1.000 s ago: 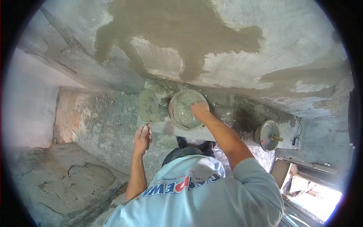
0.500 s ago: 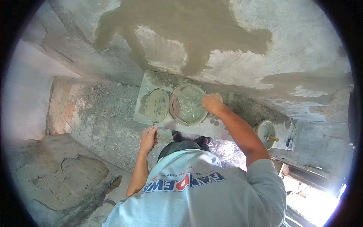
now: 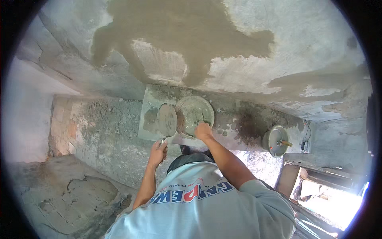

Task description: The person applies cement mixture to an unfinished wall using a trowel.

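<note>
My left hand (image 3: 159,151) is closed round the short handle of a round, flat mortar paddle (image 3: 167,120), which is grey with mortar. The paddle is tilted and stands just left of a round basin (image 3: 211,108) of wet grey mortar (image 3: 195,111). My right hand (image 3: 203,130) is closed at the basin's near right side, over the mortar. Whatever tool it grips is mostly hidden by the fingers and the mortar.
A pale board (image 3: 144,126) lies under the basin. To the right, a bucket (image 3: 270,145) holds a wooden-handled tool (image 3: 285,143). A cable (image 3: 306,137) hangs beyond it. Ahead rises a wall (image 3: 238,75) with damp patches of mortar (image 3: 175,28).
My right hand has moved left and nearer, from the basin's right rim to over its near part. The paddle in my left hand has tipped and looks narrower.
</note>
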### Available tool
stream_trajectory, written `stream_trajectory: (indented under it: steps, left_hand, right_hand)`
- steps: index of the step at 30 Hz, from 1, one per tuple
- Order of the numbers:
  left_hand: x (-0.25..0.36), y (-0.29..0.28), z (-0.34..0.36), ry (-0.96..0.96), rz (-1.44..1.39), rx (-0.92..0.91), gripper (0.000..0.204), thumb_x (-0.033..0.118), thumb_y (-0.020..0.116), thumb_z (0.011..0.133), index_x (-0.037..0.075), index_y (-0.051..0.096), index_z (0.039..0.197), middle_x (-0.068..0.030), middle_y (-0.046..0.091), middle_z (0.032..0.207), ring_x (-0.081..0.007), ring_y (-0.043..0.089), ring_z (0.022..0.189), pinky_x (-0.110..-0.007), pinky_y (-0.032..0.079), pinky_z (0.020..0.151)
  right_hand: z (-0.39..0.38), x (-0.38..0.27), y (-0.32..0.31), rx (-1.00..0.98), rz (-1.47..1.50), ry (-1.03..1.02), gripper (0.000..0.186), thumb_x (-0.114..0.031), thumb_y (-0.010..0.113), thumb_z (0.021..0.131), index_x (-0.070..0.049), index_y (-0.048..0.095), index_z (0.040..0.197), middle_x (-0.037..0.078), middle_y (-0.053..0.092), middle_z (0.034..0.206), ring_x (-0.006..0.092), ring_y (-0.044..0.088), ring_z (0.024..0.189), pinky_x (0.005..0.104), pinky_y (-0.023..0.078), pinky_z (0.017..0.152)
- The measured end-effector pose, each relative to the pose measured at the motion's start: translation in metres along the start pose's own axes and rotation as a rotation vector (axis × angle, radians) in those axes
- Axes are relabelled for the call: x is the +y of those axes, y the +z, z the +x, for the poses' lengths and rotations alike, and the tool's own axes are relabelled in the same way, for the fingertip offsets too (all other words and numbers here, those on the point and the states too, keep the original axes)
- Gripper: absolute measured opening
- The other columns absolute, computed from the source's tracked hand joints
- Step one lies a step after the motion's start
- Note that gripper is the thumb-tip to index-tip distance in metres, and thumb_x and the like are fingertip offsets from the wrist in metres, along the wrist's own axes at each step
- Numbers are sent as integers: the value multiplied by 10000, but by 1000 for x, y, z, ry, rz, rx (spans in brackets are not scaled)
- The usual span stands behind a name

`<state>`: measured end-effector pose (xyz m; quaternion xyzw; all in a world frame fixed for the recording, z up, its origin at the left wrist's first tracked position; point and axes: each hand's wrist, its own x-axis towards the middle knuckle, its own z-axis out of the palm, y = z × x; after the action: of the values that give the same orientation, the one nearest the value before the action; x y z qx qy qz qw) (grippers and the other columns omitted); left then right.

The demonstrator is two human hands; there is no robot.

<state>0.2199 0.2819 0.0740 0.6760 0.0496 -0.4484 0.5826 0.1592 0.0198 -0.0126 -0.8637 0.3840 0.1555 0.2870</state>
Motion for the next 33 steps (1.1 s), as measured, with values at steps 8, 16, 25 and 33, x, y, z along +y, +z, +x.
stream_trajectory:
  steps: [8, 16, 25, 33]
  left_hand:
    - [14, 3, -4, -24, -74, -1, 245, 344, 501, 954, 103, 537, 931, 30, 445, 663, -57, 353, 453, -247, 245, 388]
    - [-4, -2, 11, -87, -76, 14, 220, 362, 473, 926, 150, 510, 885, 39, 419, 625, -76, 344, 441, -264, 259, 388]
    - [-8, 7, 24, -125, -230, -79, 301, 421, 381, 987, 178, 488, 846, 41, 414, 600, -90, 332, 432, -270, 262, 379]
    - [53, 52, -6, -242, -312, -405, 355, 471, 407, 995, 165, 516, 853, 48, 414, 597, -73, 299, 415, -253, 238, 345]
  right_hand:
    - [-2, -8, 9, 70, 285, 37, 458, -302, 612, 887, 104, 654, 1093, 362, 651, 1089, 486, 636, 1075, 509, 513, 933]
    - [-6, 24, 11, -175, 934, 263, 370, -280, 694, 872, 84, 691, 936, 215, 695, 746, 322, 686, 697, 422, 521, 669]
    - [-99, 40, -65, 251, 427, -357, 327, -309, 648, 907, -10, 677, 1036, 237, 685, 890, 378, 692, 854, 461, 523, 736]
    - [-103, 12, -66, 604, 478, -530, 339, -129, 736, 844, -44, 614, 1149, 168, 660, 1078, 373, 665, 960, 418, 547, 784]
